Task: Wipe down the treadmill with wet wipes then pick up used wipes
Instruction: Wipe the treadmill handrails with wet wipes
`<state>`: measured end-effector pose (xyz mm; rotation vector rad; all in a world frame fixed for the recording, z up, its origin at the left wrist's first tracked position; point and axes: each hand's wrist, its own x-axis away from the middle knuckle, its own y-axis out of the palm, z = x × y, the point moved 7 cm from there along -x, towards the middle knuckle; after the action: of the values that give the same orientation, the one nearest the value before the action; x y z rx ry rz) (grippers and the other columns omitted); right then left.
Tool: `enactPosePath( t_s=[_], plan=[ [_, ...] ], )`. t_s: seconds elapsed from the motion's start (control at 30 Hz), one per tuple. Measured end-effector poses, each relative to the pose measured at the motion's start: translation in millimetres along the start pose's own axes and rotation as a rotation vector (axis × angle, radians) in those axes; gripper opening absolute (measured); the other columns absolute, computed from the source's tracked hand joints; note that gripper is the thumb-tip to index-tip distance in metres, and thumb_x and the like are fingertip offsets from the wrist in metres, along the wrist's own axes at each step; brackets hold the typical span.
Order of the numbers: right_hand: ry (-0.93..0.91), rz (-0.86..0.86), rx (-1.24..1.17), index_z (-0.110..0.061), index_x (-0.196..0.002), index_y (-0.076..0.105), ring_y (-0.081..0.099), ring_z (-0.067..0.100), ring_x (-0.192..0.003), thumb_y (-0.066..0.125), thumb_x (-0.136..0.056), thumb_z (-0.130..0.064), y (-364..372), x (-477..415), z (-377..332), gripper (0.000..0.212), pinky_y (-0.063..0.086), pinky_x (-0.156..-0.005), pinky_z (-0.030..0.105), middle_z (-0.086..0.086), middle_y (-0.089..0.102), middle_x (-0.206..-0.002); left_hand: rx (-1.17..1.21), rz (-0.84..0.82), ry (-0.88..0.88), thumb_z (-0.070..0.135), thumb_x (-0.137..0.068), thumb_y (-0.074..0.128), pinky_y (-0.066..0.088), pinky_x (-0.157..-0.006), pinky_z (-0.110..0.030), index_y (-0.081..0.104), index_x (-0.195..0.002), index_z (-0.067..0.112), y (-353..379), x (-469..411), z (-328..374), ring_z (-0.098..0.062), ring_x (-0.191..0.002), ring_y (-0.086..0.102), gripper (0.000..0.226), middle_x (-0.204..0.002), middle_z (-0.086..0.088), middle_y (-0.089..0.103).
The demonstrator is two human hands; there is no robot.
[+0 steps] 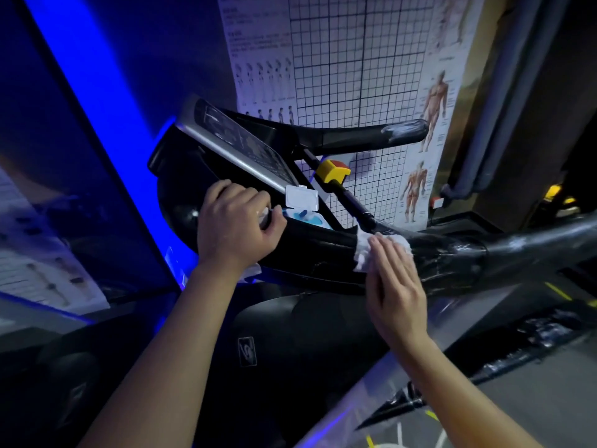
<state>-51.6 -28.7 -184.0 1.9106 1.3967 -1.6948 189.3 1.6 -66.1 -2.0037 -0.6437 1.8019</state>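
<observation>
Right now your wet wipe [362,252] sits bunched against the black side arm of the treadmill [452,257], just to the right of the console [242,140]. Your right hand [397,292] lies flat on the wipe, its fingers straight and held close together, pressing the wipe onto the arm. White folds of it show past your fingertips and along the thumb side.

Your left hand [232,231] rests on the console's lower edge with its fingers curled into a fist around a white wad [263,216]. You cannot tell from this angle whether that wad is another wipe. A further scrap of white shows just below that wrist.

Just beside your left knuckles, the pack of wipes [307,218] lies in the console tray with its flip lid [302,197] standing open. Above it a yellow and red stop button [332,169] sits on the crossbar, and a second handle [371,134] reaches out to the right.

Behind the machine hangs a poster [355,59] with a grid and anatomy figures. A blue light strip [97,92] runs diagonally down the left wall.
</observation>
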Motion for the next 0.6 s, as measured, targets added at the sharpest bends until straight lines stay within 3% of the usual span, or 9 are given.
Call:
enactPosePath(
  t_s=[0.23, 0.33, 0.5, 0.6],
  plan=[
    [-0.004, -0.028, -0.121, 0.0, -0.143, 0.053, 0.043, 0.028, -0.144, 0.048, -0.103, -0.014, 42, -22, -84, 0.043, 0.035, -0.117, 0.05, 0.015, 0.051, -0.149, -0.003, -0.001, -0.051, 0.026, -0.093, 0.054, 0.043, -0.102, -0.046, 0.059, -0.069, 0.014, -2, 1, 2, -0.032, -0.074, 0.058, 0.027, -0.067, -0.004, 0.062],
    [-0.043, -0.04, -0.07, 0.0, -0.142, 0.054, 0.044, 0.025, -0.143, 0.051, -0.102, -0.011, 25, -11, -51, 0.041, 0.038, -0.115, 0.05, 0.013, 0.051, -0.149, 0.002, 0.008, -0.085, 0.023, -0.094, 0.053, 0.04, -0.108, -0.047, 0.059, -0.07, 0.014, -3, 4, 3, -0.031, -0.078, 0.058, 0.026, -0.07, -0.005, 0.063],
    [0.139, -0.025, 0.085, 0.003, -0.137, 0.057, 0.047, 0.03, -0.139, 0.045, -0.1, -0.013, -12, 9, 48, 0.042, 0.039, -0.112, 0.054, 0.013, 0.055, -0.146, -0.005, 0.073, -0.102, 0.021, -0.096, 0.053, 0.034, -0.115, -0.049, 0.065, -0.077, 0.013, -1, 13, 10, -0.03, -0.09, 0.062, 0.024, -0.078, -0.004, 0.067],
    [0.232, 0.017, 0.06, 0.0, -0.133, 0.062, 0.051, 0.027, -0.135, 0.043, -0.102, -0.018, -8, -5, 28, 0.04, 0.037, -0.116, 0.049, 0.012, 0.061, -0.139, -0.01, 0.099, -0.097, 0.021, -0.096, 0.052, 0.033, -0.116, -0.048, 0.066, -0.077, 0.013, 0, 14, 10, -0.031, -0.091, 0.062, 0.025, -0.08, -0.005, 0.069]
  ],
)
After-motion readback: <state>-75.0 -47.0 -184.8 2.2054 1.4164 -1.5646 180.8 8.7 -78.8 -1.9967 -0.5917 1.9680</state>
